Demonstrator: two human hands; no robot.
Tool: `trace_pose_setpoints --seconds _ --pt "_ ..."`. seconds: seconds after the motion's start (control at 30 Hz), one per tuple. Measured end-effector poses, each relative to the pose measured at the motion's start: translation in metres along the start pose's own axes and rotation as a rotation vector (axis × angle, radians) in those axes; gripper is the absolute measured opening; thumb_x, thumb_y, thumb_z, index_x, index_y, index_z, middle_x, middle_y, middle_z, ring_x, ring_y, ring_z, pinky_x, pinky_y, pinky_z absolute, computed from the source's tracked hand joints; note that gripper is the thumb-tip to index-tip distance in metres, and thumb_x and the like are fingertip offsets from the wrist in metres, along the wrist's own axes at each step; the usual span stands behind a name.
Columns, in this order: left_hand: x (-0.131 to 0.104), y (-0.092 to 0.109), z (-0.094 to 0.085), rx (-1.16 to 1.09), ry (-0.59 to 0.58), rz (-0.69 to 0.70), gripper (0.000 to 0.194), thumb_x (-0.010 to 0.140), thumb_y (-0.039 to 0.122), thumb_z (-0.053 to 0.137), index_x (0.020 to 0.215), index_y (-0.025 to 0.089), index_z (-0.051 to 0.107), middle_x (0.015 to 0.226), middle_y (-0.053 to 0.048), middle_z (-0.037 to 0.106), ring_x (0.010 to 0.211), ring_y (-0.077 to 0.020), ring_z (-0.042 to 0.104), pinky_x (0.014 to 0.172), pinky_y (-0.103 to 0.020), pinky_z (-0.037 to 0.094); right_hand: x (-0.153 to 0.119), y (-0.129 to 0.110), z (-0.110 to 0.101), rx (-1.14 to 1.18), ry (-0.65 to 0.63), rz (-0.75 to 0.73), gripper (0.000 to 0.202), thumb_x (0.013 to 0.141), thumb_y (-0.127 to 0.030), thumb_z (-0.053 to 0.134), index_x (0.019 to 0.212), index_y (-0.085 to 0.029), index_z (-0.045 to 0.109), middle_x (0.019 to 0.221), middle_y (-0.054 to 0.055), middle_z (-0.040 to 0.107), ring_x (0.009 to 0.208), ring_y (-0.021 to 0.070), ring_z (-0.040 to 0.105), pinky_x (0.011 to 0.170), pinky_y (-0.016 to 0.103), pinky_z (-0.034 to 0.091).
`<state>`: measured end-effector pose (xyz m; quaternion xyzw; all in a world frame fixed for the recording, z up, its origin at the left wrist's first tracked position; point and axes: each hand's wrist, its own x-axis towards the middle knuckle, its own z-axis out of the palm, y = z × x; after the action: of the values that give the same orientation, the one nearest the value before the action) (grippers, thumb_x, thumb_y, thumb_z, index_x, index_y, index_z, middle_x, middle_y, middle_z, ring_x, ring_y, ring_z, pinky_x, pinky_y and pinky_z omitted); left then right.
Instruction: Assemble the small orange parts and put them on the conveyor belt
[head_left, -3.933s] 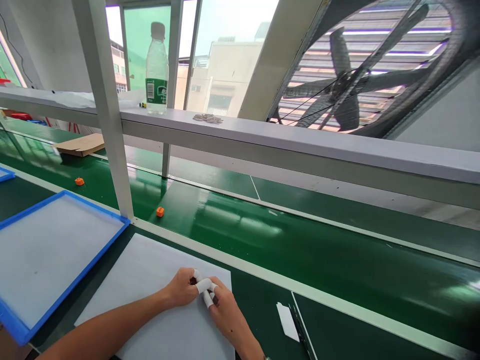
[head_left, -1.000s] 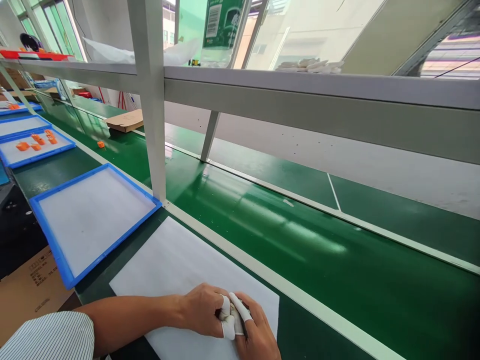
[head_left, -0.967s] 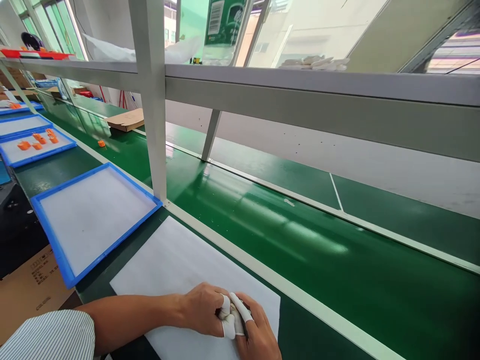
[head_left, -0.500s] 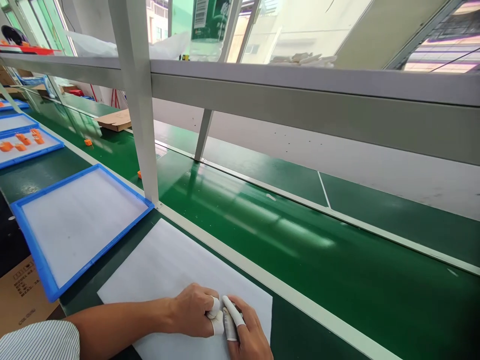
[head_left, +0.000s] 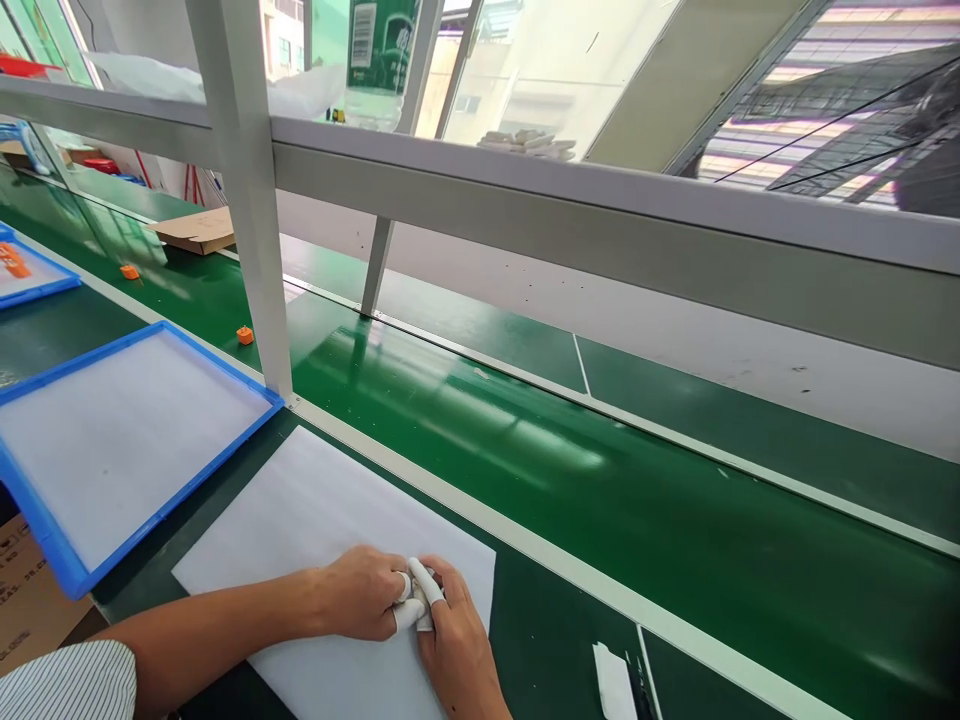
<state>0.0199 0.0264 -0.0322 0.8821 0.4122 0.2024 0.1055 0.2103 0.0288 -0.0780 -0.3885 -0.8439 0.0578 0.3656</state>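
- Left hand (head_left: 358,595) and right hand (head_left: 459,632), in white finger cots (head_left: 426,580): curled narrowly together; what is held cannot be told.
- Flat white rectangular sheet (head_left: 322,510): laid beneath, presumably as protection.

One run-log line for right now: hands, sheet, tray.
left hand and right hand: together over white sheet | white finger covers: on both hands | anything held: cannot tell | nearer blue-rimmed tray: left of sheet

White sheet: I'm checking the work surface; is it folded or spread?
Spread: the white sheet lies flat beneath the left hand and right hand, no crease showing.
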Motion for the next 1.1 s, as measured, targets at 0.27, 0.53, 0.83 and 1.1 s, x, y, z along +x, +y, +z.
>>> trace_pose_setpoints --seconds 0.27,0.53,0.83,1.1 --pt "-0.005 0.001 -0.001 0.043 0.052 0.062 0.022 0.081 0.021 0.058 0.059 0.016 0.058 0.068 -0.003 0.063 0.047 -0.0114 0.05 0.044 -0.023 0.039 -0.001 -0.001 0.002 -0.021 -0.006 -0.035 0.038 0.092 -0.003 0.037 0.113 -0.02 0.064 0.12 0.014 0.062 0.104 0.0271 0.064 0.074 0.042 0.064" --pt "-0.003 0.002 0.005 0.002 0.395 0.2 0.026 0.087 0.019 0.05 0.063 0.016 0.062 0.072 -0.006 0.066 0.052 -0.0118 0.055 0.047 -0.023 0.045 0.004 -0.005 -0.006 -0.033 0.02 -0.093 0.031 0.094 -0.009 0.045 0.117 -0.018 0.063 0.121 0.015 0.064 0.105 0.0276 0.065 0.079 0.047 0.063" --pt "0.001 0.005 -0.007 -0.084 0.471 0.103 0.012 0.076 0.009 0.056 0.082 0.015 0.064 0.086 -0.009 0.073 0.073 -0.0204 0.067 0.067 -0.032 0.058 -0.001 0.0 0.0 -0.104 -0.074 -0.099 0.045 0.098 -0.015 0.043 0.143 -0.016 0.048 0.148 0.015 0.051 0.139 0.0325 0.046 0.101 0.054 0.056" --pt "0.002 0.004 -0.008 -0.14 0.43 0.101 0.03 0.076 0.009 0.057 0.104 0.015 0.062 0.098 -0.011 0.074 0.093 -0.0245 0.07 0.084 -0.036 0.061 -0.002 -0.003 0.0 -0.08 -0.131 -0.074 0.045 0.096 -0.012 0.041 0.139 -0.015 0.052 0.152 0.014 0.047 0.143 0.0317 0.041 0.103 0.054 0.055"
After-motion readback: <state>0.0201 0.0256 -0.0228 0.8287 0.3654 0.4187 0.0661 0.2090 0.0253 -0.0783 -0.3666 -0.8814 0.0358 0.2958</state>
